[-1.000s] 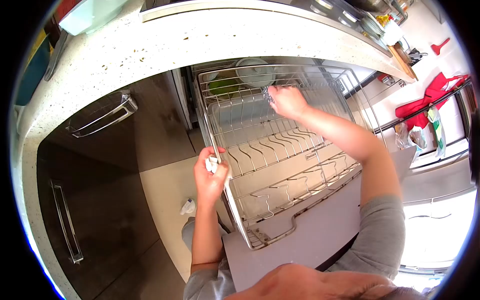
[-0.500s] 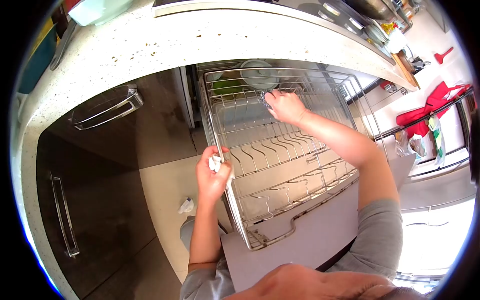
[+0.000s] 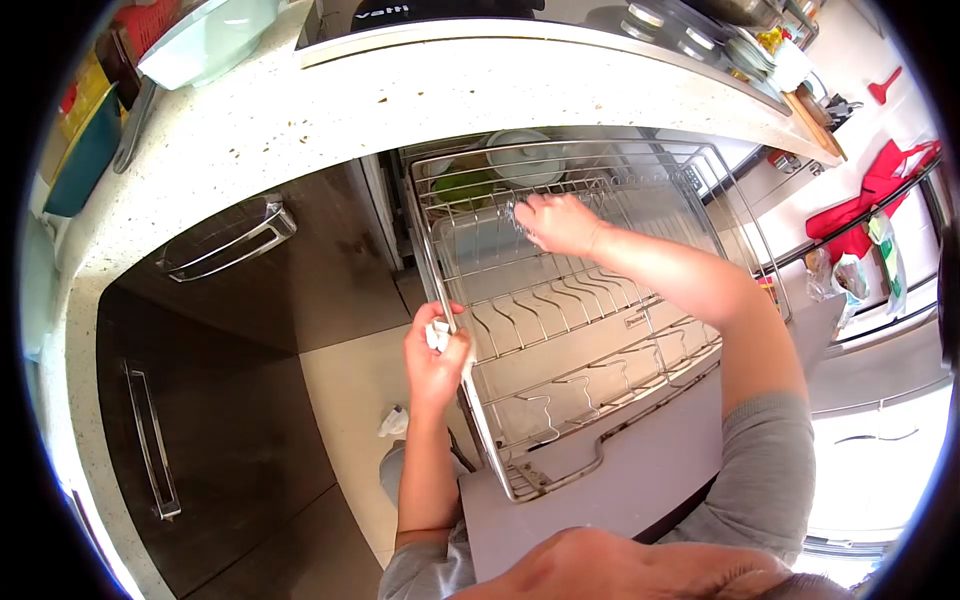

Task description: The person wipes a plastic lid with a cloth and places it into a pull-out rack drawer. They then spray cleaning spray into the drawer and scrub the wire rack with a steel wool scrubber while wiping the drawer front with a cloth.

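A wire dish rack (image 3: 548, 296) of a pulled-out drawer spreads below the counter. My right hand (image 3: 562, 226) is closed on a silvery steel wool scrubber (image 3: 517, 216) over the rack's far section, by its wires; the fingers partly cover it. At the rack's left rail, my left hand (image 3: 436, 362) is closed around a crumpled white tissue (image 3: 438, 336), its fingers at the rail. Behind the rack's rear wires, a pale lidded dish (image 3: 524, 160) and a green item (image 3: 463, 186) sit in the cabinet.
The speckled countertop (image 3: 330, 115) curves above the drawer, with a pale green bowl (image 3: 210, 45) at its left. Dark cabinet doors (image 3: 225, 370) stand to the left. A white scrap (image 3: 393, 421) lies on the floor. Red cloth (image 3: 868, 205) hangs at right.
My right hand has shifted slightly left and nearer along the rack with the steel wool scrubber. My left hand stays at the rail; the whole view has tilted a little.
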Demonstrator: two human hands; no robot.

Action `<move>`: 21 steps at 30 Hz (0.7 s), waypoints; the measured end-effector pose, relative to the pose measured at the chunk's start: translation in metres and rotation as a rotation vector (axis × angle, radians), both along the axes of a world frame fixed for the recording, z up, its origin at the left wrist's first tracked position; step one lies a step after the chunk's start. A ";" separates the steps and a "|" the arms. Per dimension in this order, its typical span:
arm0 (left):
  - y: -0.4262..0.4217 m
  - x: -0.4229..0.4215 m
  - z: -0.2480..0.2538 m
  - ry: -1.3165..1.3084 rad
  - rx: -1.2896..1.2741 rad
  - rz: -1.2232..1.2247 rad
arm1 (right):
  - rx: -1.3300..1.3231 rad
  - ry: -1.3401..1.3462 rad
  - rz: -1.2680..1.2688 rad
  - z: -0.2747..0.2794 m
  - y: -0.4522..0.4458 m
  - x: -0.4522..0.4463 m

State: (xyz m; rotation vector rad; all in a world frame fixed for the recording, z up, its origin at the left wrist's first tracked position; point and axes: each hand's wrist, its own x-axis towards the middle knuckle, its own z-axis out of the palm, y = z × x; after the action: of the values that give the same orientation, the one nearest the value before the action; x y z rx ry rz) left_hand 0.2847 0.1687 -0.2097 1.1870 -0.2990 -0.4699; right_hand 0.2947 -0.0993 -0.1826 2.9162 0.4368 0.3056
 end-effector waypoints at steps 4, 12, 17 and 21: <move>0.000 0.001 -0.002 -0.032 0.006 0.011 | -0.092 0.155 0.089 -0.035 -0.001 -0.014; 0.002 0.001 -0.003 -0.048 0.031 0.001 | -0.004 -0.030 -0.012 0.000 0.018 0.010; 0.001 0.000 0.000 -0.030 0.002 -0.016 | -0.119 0.030 0.115 -0.030 0.020 -0.015; 0.000 -0.001 -0.001 -0.018 0.034 0.008 | -0.006 -0.139 0.097 0.020 0.031 0.010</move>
State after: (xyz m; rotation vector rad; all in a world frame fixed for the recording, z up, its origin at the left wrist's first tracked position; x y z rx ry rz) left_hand 0.2834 0.1682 -0.2105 1.2256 -0.3025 -0.4586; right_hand 0.3050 -0.0680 -0.1627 2.8494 0.5563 0.5155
